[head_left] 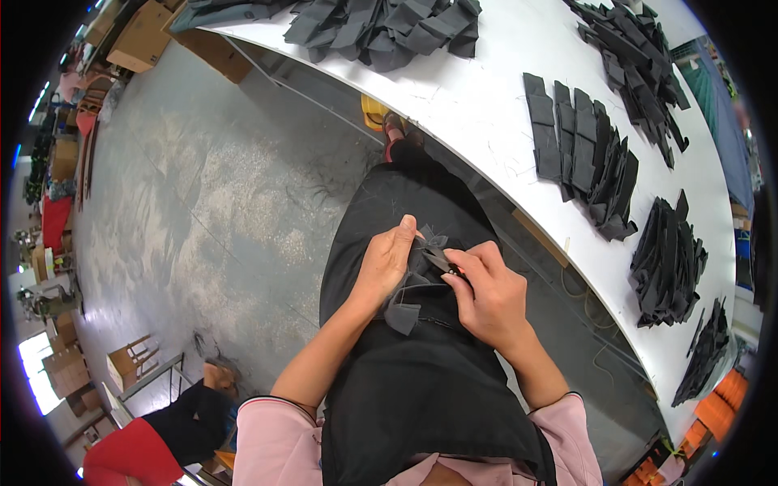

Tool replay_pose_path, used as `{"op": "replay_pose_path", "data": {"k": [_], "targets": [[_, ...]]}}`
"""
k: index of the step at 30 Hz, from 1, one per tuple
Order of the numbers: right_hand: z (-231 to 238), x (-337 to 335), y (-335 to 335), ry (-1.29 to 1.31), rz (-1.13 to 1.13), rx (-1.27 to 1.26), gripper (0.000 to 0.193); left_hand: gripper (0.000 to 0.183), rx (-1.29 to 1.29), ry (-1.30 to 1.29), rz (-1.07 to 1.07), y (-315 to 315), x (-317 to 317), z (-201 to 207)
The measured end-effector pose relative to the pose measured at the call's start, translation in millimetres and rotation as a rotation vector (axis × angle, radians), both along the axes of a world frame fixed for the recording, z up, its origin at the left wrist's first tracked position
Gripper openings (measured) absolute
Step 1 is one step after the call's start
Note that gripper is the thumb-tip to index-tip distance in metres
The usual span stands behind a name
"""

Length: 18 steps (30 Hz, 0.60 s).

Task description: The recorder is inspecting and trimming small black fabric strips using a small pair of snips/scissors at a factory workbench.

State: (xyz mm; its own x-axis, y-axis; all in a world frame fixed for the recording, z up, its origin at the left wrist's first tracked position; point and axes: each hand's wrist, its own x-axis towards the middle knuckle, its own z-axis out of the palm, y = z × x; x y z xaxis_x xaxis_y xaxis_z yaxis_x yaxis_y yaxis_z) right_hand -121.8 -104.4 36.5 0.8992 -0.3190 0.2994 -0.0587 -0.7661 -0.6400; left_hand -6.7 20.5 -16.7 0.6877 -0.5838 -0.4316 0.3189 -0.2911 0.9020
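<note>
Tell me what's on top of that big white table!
Piles of dark cloth strips lie on the white table. I can't see the strips deeper inside the piles, or the table right under them, because the top ones cover them.

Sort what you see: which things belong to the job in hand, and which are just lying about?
In the job: dark cloth piece in left hand, snips in right hand; probably cloth stacks on white table.
Lying about, apparently: cardboard box, yellow object.
</note>
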Motion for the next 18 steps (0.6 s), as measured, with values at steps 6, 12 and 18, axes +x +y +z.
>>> {"op": "replay_pose_path", "data": {"k": [6,12,18], "targets": [[1.4,2.4,3.0,0.082,0.022,-0.156,0.026,0.053,0.053,-0.129,-0.004,-1.0,-3.5,2.3],[-1.6,0.5,3.2,-0.029,-0.043,-0.010,0.023,0.053,0.096,-0.206,-0.034,1.5,-1.3,-0.4],[3.6,-0.2,1.5,0.071,0.007,-0.054,0.026,0.055,0.108,-0.199,-0.034,3.2,0.2,-0.3]]}}
